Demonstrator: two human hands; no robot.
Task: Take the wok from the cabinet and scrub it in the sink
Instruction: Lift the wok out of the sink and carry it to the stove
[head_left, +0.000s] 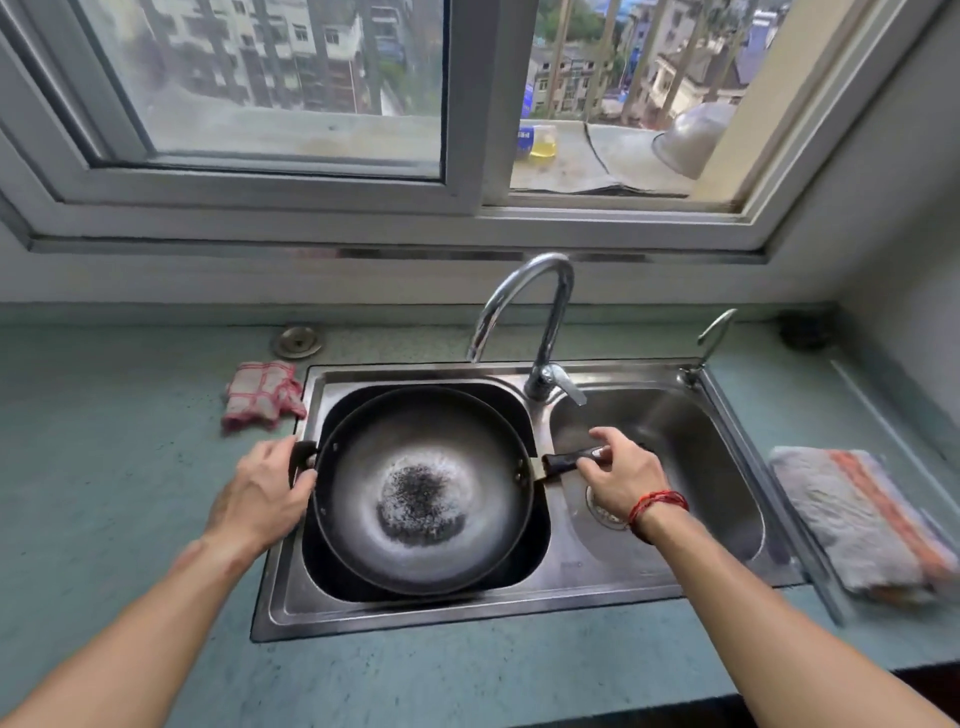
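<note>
Now head view: wok (423, 493) sits in left basin of sink (519, 608). My left hand (260, 493) grips side handle, my right hand (621, 480) grips long handle. Scrubbing not begun; next needs faucet (524, 312) water, scrubber.

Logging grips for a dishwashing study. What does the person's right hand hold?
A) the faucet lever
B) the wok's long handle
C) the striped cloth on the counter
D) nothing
B: the right hand curls round the long handle of the wok, above the sink.
</note>
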